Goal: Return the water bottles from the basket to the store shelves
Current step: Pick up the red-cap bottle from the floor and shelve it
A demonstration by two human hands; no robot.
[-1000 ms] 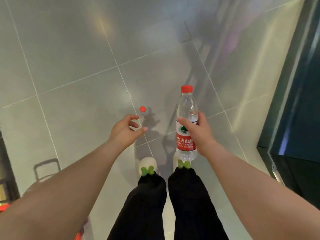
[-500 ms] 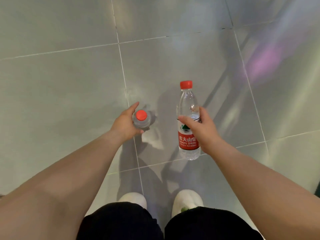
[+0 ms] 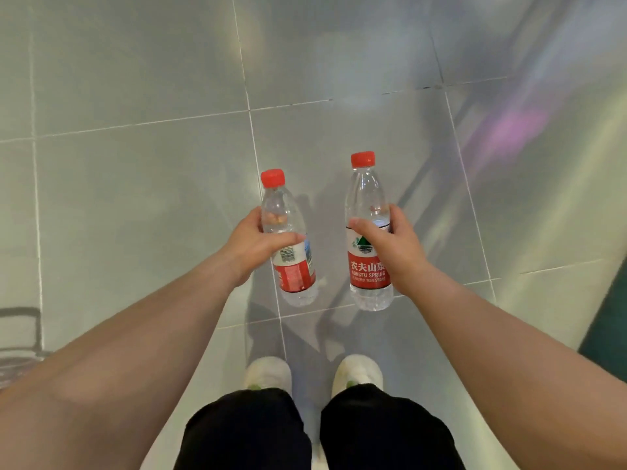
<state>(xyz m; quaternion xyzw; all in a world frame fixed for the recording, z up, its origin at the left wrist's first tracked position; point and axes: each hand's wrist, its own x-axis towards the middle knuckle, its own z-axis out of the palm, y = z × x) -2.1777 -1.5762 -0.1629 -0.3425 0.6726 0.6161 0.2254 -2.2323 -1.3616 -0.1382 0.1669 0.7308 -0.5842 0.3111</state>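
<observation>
Left hand [image 3: 252, 244] wraps a red-capped water bottle [image 3: 289, 239] at mid-body; right hand [image 3: 390, 247] wraps a second Nongfu Spring bottle [image 3: 368, 232] likewise. Both are upright, side by side but apart, above the tiled floor [image 3: 135, 181], evidently in carrying position. Shelves not visible; a dark edge shows far right.

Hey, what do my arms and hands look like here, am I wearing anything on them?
The left forearm and right forearm are bare, with no sleeves in view. The left hand and right hand wear no gloves; no watch, bracelet or ring is visible.
</observation>
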